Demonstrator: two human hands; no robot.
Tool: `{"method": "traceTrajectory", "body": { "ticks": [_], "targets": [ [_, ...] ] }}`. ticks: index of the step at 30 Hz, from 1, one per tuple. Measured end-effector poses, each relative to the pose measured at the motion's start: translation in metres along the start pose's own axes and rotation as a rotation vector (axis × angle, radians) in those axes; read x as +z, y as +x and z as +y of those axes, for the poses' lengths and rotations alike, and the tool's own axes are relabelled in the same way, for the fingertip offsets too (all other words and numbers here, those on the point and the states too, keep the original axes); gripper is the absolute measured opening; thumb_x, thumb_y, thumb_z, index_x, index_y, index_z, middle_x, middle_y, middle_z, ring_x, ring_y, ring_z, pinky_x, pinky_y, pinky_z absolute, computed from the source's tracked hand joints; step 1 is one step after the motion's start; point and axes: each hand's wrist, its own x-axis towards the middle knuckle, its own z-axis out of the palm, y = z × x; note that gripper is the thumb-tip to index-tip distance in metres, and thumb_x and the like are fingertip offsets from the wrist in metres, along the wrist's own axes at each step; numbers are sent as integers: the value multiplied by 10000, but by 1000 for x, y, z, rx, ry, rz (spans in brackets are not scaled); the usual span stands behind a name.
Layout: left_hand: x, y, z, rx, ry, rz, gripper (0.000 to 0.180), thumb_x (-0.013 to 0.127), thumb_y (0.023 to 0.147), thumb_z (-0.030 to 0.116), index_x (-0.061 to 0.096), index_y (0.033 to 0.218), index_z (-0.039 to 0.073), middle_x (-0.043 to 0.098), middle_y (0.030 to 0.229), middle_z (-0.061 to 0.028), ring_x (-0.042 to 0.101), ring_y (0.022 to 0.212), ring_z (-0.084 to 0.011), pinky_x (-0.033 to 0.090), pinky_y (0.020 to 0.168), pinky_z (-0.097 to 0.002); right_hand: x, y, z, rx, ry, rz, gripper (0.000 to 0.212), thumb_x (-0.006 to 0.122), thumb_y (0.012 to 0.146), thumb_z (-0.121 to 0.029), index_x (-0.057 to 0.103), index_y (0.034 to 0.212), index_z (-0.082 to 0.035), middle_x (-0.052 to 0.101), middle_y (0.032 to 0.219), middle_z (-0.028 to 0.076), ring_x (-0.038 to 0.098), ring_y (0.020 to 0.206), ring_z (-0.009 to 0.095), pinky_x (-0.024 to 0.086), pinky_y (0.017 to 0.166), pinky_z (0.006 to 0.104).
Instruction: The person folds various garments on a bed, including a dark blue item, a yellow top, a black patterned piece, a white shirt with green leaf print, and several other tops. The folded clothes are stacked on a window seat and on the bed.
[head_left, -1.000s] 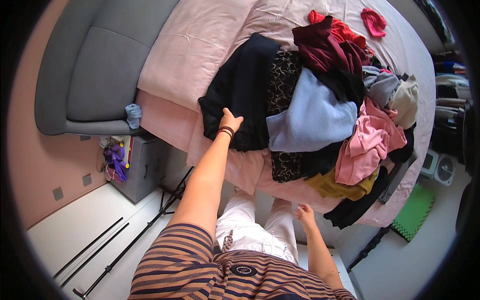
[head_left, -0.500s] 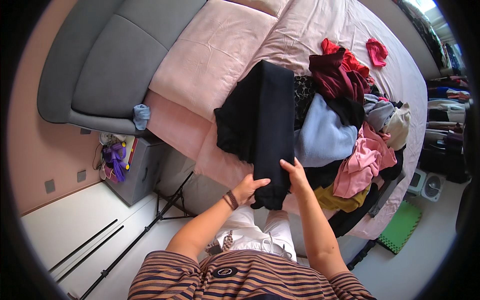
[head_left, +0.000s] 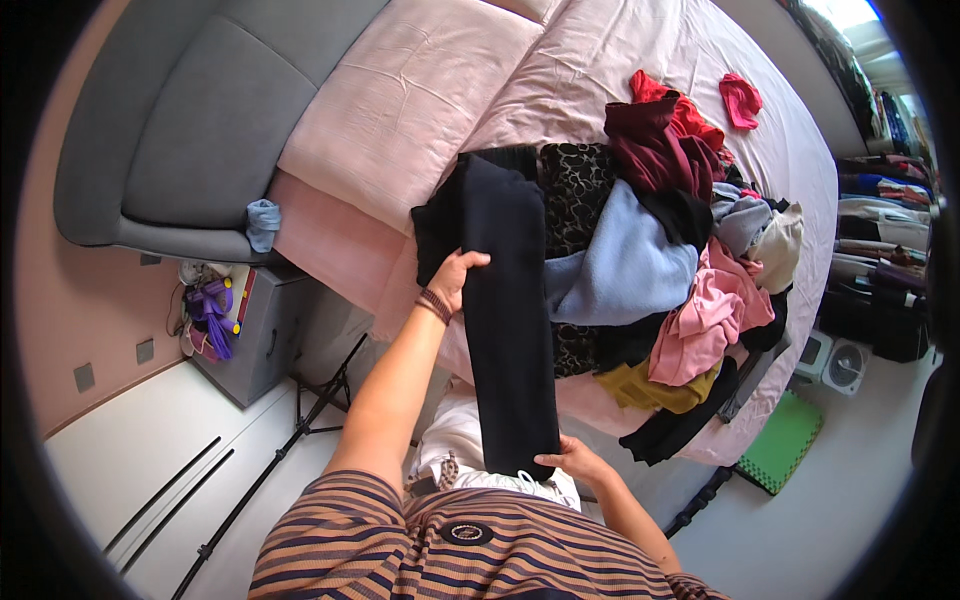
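A long strip of dark navy-black fabric, likely trousers folded lengthwise (head_left: 508, 320), stretches from the bed edge down toward my waist. My left hand (head_left: 458, 278) grips its left edge about a third of the way down, thumb on top. Lower down, my right hand (head_left: 580, 460) pinches the right edge close to the bottom end; its other fingers are hidden beneath. The top end rests on other black clothing (head_left: 436, 225) on the bed. Right beside it lie a black patterned garment (head_left: 575, 200) and a light blue fleece garment (head_left: 632, 265).
The bed (head_left: 560, 80) has pink sheets and a mixed clothes pile with a maroon garment (head_left: 655, 145), a pink garment (head_left: 710, 315) and a mustard garment (head_left: 660, 388). A tripod (head_left: 300, 430) and grey nightstand (head_left: 265, 335) stand at left. A green foam mat (head_left: 782, 440) lies at right.
My left hand has moved up along the dark fabric, and my right hand has come down to its lower end. The fabric's lower end now hangs nearer my waist, its top end lower on the bed.
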Motion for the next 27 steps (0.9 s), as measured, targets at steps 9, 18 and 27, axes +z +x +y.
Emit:
{"method": "traceTrajectory", "body": {
  "ticks": [9, 18, 27],
  "targets": [
    [36, -128, -90, -350, 345, -250, 485, 637, 693, 63, 525, 1152, -50, 582, 1120, -105, 549, 1007, -190, 416, 932, -309, -33, 28, -68, -480, 477, -70, 652, 545, 852, -442, 330, 1364, -101, 434, 1314, 58, 389, 1226, 207, 302, 1017, 373],
    [42, -181, -111, -502, 31, -132, 771, 669, 761, 379, 314, 1363, 54, 399, 1360, -102, 410, 1229, -235, 296, 1047, -390, 12, -14, -91, -458, 475, 93, 518, 640, 801, -79, 406, 1258, -10, 525, 1186, 87, 533, 1054, 175, 439, 897, 300],
    [94, -163, -104, -425, -155, -43, 341, 529, 811, 114, 552, 1113, -41, 635, 1006, -164, 633, 913, -268, 499, 859, -389, 25, -93, -55, -735, 165, 214, 627, 656, 780, -35, 343, 1323, 2, 446, 1284, 87, 435, 1159, 174, 334, 992, 302]
  ]
}}
